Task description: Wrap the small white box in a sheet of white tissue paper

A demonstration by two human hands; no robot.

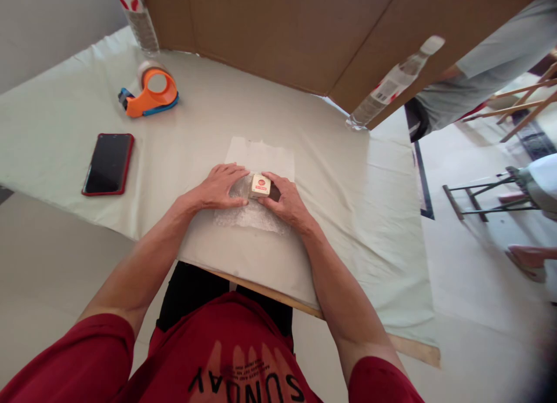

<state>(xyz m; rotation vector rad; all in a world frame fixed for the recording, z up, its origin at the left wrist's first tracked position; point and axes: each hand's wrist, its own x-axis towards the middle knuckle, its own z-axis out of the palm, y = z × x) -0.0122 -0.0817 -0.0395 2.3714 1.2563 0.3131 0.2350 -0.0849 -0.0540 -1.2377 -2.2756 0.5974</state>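
Observation:
A small cream box [260, 183] with a red logo and red label print lies on a sheet of clear bubble wrap [256, 219]. My right hand [287, 200] grips its right end, thumb on the near side and fingers on the far side. On the left, my left hand [224, 187] has thumb and fingers curved around a raised part of the wrap, close to the box's left end. A pale, flat sheet [261, 152] extends beyond the hands; whether it is part of the same wrap, I cannot tell.
An orange and blue tape dispenser [159, 94] and a red-cased phone [108, 164] are on the cloth-covered table [348, 217]. Two plastic bottles [387, 90] [141, 23] stand by a tall cardboard panel [270, 32]. Other people and a folding stool [487, 194] are at right.

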